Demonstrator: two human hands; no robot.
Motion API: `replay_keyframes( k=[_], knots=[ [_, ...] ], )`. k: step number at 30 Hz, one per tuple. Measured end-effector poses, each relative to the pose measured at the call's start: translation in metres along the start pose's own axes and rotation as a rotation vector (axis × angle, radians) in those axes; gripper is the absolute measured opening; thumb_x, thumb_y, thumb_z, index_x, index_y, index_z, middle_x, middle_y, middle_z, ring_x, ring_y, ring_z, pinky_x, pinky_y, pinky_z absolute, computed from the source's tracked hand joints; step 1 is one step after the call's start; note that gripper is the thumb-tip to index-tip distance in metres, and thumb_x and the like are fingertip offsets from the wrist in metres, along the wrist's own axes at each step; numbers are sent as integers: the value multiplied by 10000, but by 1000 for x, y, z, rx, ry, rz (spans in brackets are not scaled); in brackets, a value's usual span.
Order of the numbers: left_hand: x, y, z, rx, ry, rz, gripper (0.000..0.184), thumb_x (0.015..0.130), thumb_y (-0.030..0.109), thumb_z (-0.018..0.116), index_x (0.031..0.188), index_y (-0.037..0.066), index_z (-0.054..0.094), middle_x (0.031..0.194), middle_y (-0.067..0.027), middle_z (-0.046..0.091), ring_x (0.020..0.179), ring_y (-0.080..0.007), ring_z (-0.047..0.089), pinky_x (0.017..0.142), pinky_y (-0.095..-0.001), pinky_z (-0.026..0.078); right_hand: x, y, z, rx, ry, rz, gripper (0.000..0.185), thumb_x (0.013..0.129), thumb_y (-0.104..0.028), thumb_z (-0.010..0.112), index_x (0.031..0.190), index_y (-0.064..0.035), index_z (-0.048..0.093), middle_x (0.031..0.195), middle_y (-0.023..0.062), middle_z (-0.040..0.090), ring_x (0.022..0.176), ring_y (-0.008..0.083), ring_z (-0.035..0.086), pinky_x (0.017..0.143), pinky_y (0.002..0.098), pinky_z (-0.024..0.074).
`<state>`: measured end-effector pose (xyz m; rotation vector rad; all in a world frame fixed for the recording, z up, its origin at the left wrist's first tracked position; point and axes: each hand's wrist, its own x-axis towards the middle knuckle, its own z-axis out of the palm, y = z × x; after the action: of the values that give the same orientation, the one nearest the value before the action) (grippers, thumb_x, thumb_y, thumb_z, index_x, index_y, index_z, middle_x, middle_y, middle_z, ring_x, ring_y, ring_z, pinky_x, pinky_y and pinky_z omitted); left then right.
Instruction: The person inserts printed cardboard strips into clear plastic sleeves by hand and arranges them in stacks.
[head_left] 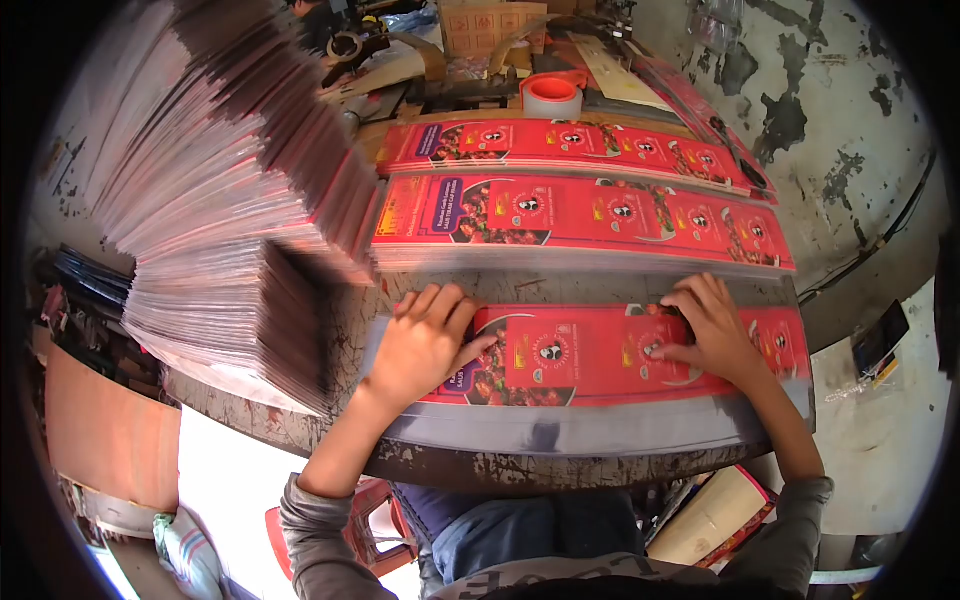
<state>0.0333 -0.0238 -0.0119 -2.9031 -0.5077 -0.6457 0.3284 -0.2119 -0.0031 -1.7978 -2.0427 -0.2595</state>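
Observation:
A long red printed sheet (590, 365) with food pictures and round logos lies across the table before me, over a wider clear plastic layer (640, 428). My left hand (432, 335) is at the sheet's left end, fingers bent over its far edge and thumb on the print. Toward the right end, my right hand (710, 335) has its fingers curled at the far edge, thumb on the print. Both hands touch the sheet; their fingertips are partly hidden. Just beyond lies a stack of similar red sheets (590, 215), with another red stack (620, 148) behind it.
A tall, leaning pile of sheets (220, 190) fills the left side, with a block of stacked sheets (220, 310) near its foot. A tape roll (552, 97) stands behind the red stacks. Scissors (745, 165) lie at the far right. A red stool (385, 525) is below the table.

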Motion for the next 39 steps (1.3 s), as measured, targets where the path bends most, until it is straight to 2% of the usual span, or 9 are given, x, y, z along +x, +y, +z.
replay_keyframes(
  k=[3, 5, 8, 11, 18, 23, 30, 35, 39],
  knots=[
    [-1, -11, -1, -288, -44, -75, 459, 721, 354, 710, 1050, 54, 598, 938, -91, 523, 919, -266, 533, 815, -392, 429, 5, 10, 6, -133, -26, -39, 537, 627, -443, 749, 948, -58, 556, 941, 84, 484, 888, 273, 473, 759, 386, 366],
    [-1, -15, -3, -428, -80, -52, 583, 675, 372, 752, 1134, 63, 569, 1019, -121, 490, 975, -298, 509, 877, -414, 404, 6, 7, 8, -149, -96, 74, 610, 618, -477, 748, 1008, -54, 545, 980, 97, 486, 919, 289, 477, 808, 393, 366],
    [-1, -12, -2, -355, -124, -78, 676, 625, 378, 787, 1184, 83, 546, 1068, -139, 459, 1013, -312, 486, 906, -421, 383, 2, -11, -1, -65, -22, 171, 669, 622, -489, 751, 1070, -47, 525, 1054, 119, 470, 973, 299, 468, 855, 405, 356],
    [0, -11, 2, -340, -100, -85, 664, 654, 453, 752, 1161, 71, 557, 1037, -104, 465, 1004, -278, 457, 869, -408, 358, -3, -16, 4, -37, -41, 227, 755, 588, -510, 768, 1118, -42, 502, 1111, 141, 442, 1030, 313, 443, 883, 434, 335],
    [3, -18, 7, -369, -79, -54, 620, 655, 445, 750, 1123, 75, 579, 989, -104, 481, 955, -284, 476, 841, -401, 375, 1, -11, 9, -28, -49, 217, 812, 536, -515, 798, 1109, -35, 481, 1107, 157, 414, 1031, 320, 416, 881, 455, 314],
    [4, -19, 7, -348, -37, -11, 501, 675, 431, 740, 1025, 98, 608, 903, -66, 506, 872, -251, 507, 787, -386, 373, 7, -5, 11, 50, -26, 176, 702, 527, -475, 821, 969, -50, 479, 992, 121, 413, 934, 295, 420, 825, 426, 321],
    [2, -15, 0, -281, -32, -51, 417, 712, 390, 727, 973, 93, 594, 871, -61, 504, 850, -236, 514, 762, -377, 351, 3, 0, 18, 146, -45, 250, 612, 558, -430, 815, 931, -64, 497, 948, 99, 425, 896, 273, 433, 797, 399, 343],
    [-5, -24, 0, -250, -56, -164, 331, 734, 312, 720, 873, 95, 511, 834, -49, 492, 854, -240, 518, 776, -400, 361, 3, 0, 9, 65, 90, 200, 401, 681, -281, 756, 895, -65, 494, 926, 88, 440, 867, 267, 452, 782, 386, 351],
    [-5, -22, -2, -280, -2, -111, 208, 771, 182, 681, 841, 72, 520, 801, -47, 503, 801, -249, 540, 756, -431, 404, 1, 7, 1, 89, 3, 243, 255, 754, -162, 686, 847, -47, 477, 884, 90, 461, 845, 272, 464, 758, 391, 353]
  ],
)
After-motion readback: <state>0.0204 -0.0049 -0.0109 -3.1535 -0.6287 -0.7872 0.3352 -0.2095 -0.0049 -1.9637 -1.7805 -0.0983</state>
